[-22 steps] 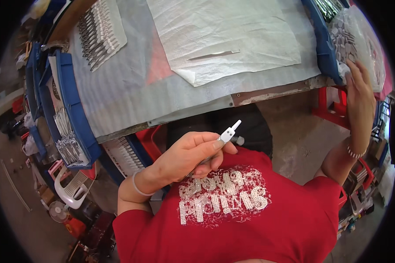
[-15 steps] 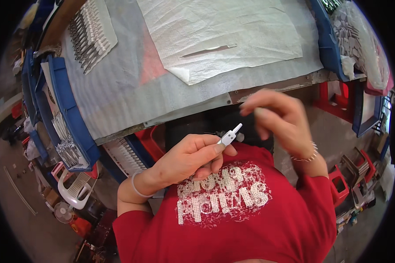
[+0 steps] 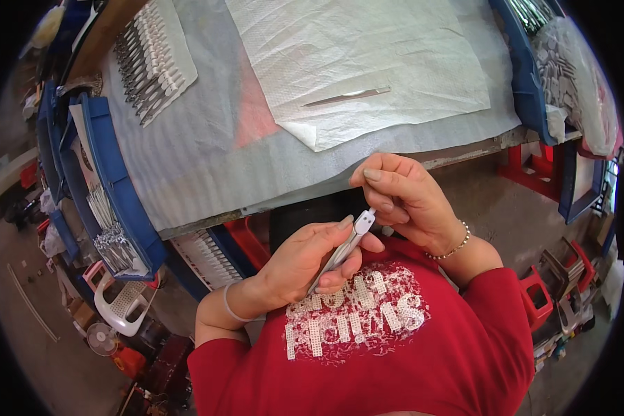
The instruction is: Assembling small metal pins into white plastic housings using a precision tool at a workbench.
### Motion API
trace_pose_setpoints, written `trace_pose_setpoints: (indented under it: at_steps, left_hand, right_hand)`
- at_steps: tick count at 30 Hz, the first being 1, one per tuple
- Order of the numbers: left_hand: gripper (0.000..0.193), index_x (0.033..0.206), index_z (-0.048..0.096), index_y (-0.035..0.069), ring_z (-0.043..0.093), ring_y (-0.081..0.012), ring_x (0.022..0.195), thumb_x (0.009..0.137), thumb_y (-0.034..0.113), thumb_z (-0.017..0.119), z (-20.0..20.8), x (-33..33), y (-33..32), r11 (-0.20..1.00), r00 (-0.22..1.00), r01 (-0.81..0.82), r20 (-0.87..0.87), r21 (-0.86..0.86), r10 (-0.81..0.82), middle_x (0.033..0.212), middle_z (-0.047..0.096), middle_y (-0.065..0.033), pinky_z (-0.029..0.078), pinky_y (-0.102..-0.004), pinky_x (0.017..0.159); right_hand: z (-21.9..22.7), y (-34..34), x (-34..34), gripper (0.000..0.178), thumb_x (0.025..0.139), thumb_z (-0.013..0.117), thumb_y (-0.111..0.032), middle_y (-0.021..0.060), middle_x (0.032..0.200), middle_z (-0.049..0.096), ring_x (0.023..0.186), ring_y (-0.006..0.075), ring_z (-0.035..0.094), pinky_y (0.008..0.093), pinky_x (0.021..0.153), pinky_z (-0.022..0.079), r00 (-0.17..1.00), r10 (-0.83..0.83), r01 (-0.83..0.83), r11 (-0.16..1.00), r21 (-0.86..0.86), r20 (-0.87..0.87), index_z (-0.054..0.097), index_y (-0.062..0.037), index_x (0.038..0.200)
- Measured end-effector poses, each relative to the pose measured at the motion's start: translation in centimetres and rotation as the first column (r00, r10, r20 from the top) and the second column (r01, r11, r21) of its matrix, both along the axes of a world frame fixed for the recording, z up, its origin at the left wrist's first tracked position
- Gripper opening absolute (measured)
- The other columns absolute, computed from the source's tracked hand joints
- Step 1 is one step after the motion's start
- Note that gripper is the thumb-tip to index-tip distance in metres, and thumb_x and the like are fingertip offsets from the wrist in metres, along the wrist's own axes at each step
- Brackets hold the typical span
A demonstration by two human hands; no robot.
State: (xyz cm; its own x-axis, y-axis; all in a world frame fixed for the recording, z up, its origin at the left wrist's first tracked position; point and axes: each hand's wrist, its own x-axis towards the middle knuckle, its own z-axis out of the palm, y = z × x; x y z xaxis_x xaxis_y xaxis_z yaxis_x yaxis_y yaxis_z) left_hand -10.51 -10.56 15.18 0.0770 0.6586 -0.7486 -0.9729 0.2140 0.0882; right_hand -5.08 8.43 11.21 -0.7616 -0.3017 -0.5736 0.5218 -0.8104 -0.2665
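Observation:
In front of my red shirt, my left hand (image 3: pixel 301 263) is closed round a slim silver metal tool with a white plastic head (image 3: pixel 363 222). The head has two dark dots and a narrow white tip pointing up and right. Its metal shaft (image 3: pixel 335 263) slants down through my fingers. My right hand (image 3: pixel 410 197) is just beyond the head, thumb and forefinger pinched together, the other fingers curled beside the narrow tip. Whatever is in that pinch is hidden or too small to name.
A silver knife-like tool (image 3: pixel 347 96) lies on a white paper towel (image 3: pixel 409 114) on the bench. Several similar white-headed tools (image 3: pixel 149 62) lie in a row at far left. Blue bins (image 3: pixel 121 180) flank the bench, holding metal pieces. Red stools (image 3: pixel 536 298) stand at right.
My right hand has come down and left to the tool's white tip, its fingers now pinched. My left grip has shifted, showing more of the metal shaft. The whole view has moved slightly.

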Motion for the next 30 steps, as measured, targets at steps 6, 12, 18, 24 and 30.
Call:
trace_pose_setpoints:
  at_steps: [6,12,18,24,30]
  left_hand:
    - [0.049,0.11,0.056,-0.003,0.035,-0.0053,0.041,0.105,0.037,0.028,-0.7,-0.4,-1.0,0.996,0.98,-0.061,0.195,0.067,0.047,0.061,0.048,-0.0007,0.031,-0.019,0.039]
    - [0.043,0.103,0.055,0.0,0.033,-0.0049,0.039,0.104,0.034,0.03,-0.4,-0.1,-2.3,0.98,0.954,-0.132,0.288,0.149,0.085,0.06,0.047,-0.0008,0.029,-0.0188,0.037]
    - [0.041,0.101,0.055,0.003,0.033,-0.0045,0.039,0.104,0.035,0.03,-0.3,0.6,-3.4,0.96,0.926,-0.245,0.326,0.137,0.19,0.063,0.049,-0.0006,0.028,-0.0184,0.036]
    - [0.042,0.1,0.055,0.008,0.033,-0.0045,0.04,0.102,0.044,0.032,-0.8,1.5,-5.2,0.884,0.863,-0.427,0.378,0.192,0.335,0.065,0.049,0.0005,0.027,-0.0187,0.036]
    - [0.04,0.097,0.053,0.01,0.032,-0.0041,0.04,0.101,0.045,0.035,-0.9,1.1,-6.8,0.877,0.853,-0.452,0.367,0.164,0.371,0.064,0.047,0.0012,0.026,-0.0186,0.037]
  right_hand:
    - [0.4,-0.8,-0.3,0.017,0.095,0.055,-0.016,-0.0027,0.062,0.048,0.048,0.0017,0.034,0.0165,0.043,0.026,1.0,0.007,-0.007,0.999,0.053,0.001,0.063,0.0,0.098]
    - [1.8,-1.6,-0.5,0.018,0.095,0.056,-0.015,-0.0016,0.067,0.051,0.053,0.0022,0.038,0.0167,0.045,0.028,0.998,0.038,-0.035,0.997,0.072,-0.04,0.063,0.001,0.098]
    - [1.8,-3.2,-1.6,0.017,0.095,0.055,-0.014,-0.0024,0.064,0.047,0.051,0.0022,0.035,0.0176,0.045,0.026,0.996,0.048,-0.043,0.997,0.06,-0.071,0.062,0.0012,0.099]
    - [2.1,-5.7,-3.9,0.016,0.095,0.055,-0.013,-0.005,0.06,0.042,0.049,0.0018,0.03,0.0186,0.044,0.023,0.993,0.111,-0.109,0.991,0.073,-0.035,0.062,0.0008,0.098]
    - [2.0,-7.9,-5.2,0.015,0.096,0.054,-0.013,-0.0085,0.058,0.036,0.047,0.0004,0.026,0.0188,0.041,0.019,0.982,0.189,-0.191,0.971,0.145,0.03,0.061,-0.0003,0.095]
